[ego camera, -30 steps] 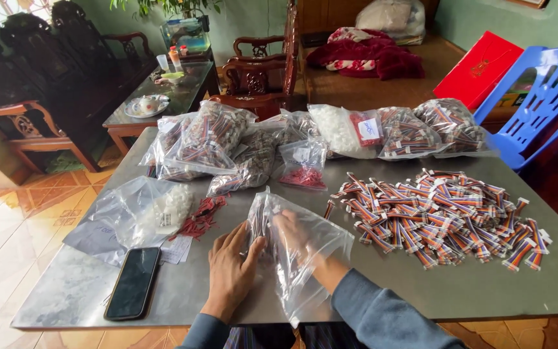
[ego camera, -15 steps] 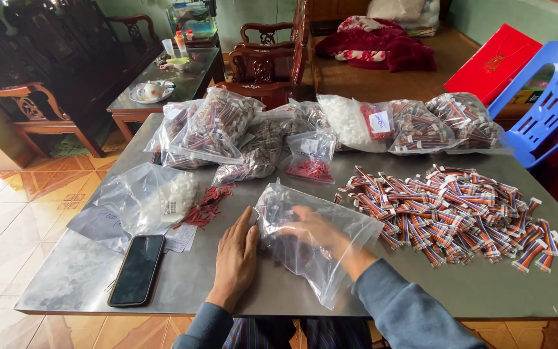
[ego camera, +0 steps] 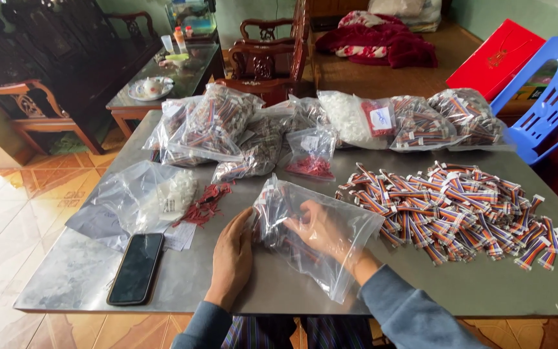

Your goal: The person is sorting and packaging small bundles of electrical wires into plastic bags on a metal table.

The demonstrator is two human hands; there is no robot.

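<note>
Glossy clear plastic bag (ego camera: 330, 245), dull metal tabletop (ego camera: 85, 271)

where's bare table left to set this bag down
Bare patches: the near left corner by the phone, and the near edge below the cable pile. The back row of filled bags is crowded; both hands hold the clear bag.

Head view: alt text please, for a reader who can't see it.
A person's right hand is inside a clear plastic bag of small wire bundles on a grey table, the left hand holding its side. Right lies a loose pile of striped cable pieces, behind are filled bags, left a black phone.
</note>
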